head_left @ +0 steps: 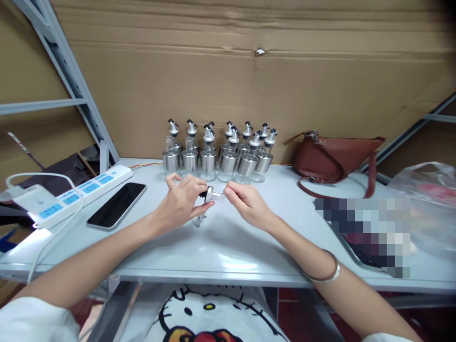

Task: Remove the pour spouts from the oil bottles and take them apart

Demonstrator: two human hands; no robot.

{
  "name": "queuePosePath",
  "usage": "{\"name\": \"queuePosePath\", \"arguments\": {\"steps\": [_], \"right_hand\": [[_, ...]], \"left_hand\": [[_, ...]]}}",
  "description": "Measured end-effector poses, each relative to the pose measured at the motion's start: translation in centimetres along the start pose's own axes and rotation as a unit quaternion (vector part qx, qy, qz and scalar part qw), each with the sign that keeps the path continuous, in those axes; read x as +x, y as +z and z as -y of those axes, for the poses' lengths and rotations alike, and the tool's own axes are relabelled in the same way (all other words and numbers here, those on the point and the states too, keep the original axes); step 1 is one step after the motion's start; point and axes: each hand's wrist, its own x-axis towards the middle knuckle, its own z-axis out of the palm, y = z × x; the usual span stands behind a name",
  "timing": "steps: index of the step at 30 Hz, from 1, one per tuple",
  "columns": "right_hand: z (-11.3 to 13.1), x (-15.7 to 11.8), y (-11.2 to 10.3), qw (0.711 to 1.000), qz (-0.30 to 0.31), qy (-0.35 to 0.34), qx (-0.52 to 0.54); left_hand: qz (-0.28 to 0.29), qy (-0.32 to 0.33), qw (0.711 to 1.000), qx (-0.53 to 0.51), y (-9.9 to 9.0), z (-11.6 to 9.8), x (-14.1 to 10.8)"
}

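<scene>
Above the middle of the table, my left hand is closed around the black ribbed stopper end of a silver bottle pour spout, which lies sideways with its tip to the right. My right hand is closed in a pinch at the thin tip of that spout; its fingertips hide whatever small part is between them. Just below my left hand, another small silvery piece lies on the table, partly covered. Behind my hands stand several glass oil bottles with steel bands. Most carry pour spouts with black levers; two at front left have bare necks.
A black phone and a white power strip with a plugged-in charger lie left on the grey table. To the right are a brown handbag, a blurred-out flat object and a clear plastic bag. Cardboard stands behind.
</scene>
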Motion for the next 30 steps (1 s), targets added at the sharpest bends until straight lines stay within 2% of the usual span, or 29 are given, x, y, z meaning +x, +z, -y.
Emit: {"name": "queuePosePath", "arguments": {"steps": [6,10,13,18,20,22,26,30], "right_hand": [[0.0,-0.4,1.2,0.986,0.009,0.08,0.149],[0.1,-0.4,1.2,0.982,-0.007,0.077,0.171],[0.2,-0.2,0.6,0.99,0.015,0.058,0.131],[-0.2,0.0,0.2,0.991,0.045,0.046,0.113],[-0.5,0.0,0.0,0.995,0.053,0.013,0.08],[-0.8,0.0,-0.2,0.996,0.053,-0.065,-0.005],[-1.4,-0.4,-0.8,0.95,0.02,-0.247,-0.19],[-1.5,-0.8,-1.0,0.927,-0.009,-0.293,-0.232]], "left_hand": [[0.056,-0.062,0.996,-0.038,-0.2,-0.7,0.8],[0.05,-0.075,0.995,-0.044,-0.2,-0.6,0.5],[0.02,-0.057,0.997,-0.038,0.2,-0.1,-0.1],[0.006,0.031,0.998,-0.046,0.8,0.0,-0.6],[0.006,0.042,0.998,-0.041,0.7,-0.3,-0.5],[0.002,0.038,0.998,-0.054,0.5,-0.5,-0.3],[0.017,0.017,0.995,-0.101,0.3,-0.8,-0.4],[0.051,-0.011,0.985,-0.162,0.3,-0.9,-0.7]]}}
